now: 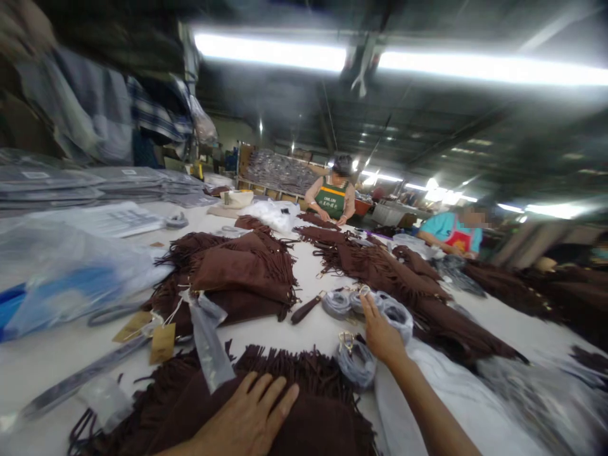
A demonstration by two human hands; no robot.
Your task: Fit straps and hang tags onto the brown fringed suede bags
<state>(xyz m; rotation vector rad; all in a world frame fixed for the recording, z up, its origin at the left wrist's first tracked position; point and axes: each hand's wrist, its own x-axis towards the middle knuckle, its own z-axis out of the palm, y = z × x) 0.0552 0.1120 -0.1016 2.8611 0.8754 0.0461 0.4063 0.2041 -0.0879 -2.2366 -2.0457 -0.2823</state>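
Note:
My left hand [242, 415] lies flat, fingers spread, on a dark brown fringed suede piece [313, 418] at the near edge. My right hand [380, 326] reaches out to the right, its fingertips at a row of coiled straps in grey wrapping [398, 318]; what the fingertips hold, if anything, is too small to tell. Nearer me sits another wrapped coil with gold clasps [357, 367]. A brown tassel-like strap [306, 309] lies left of the row. Beyond my left hand are stacked brown fringed bags [237, 269], with tan tags [162, 343] and a clear plastic strip [209, 342] beside them.
More brown fringed pieces [380, 269] run along the table's right side. Clear plastic with something blue [80, 285] lies left, below stacked grey packets [109, 183]. One person in a green apron [331, 197] and another in a red apron [458, 237] work across the table.

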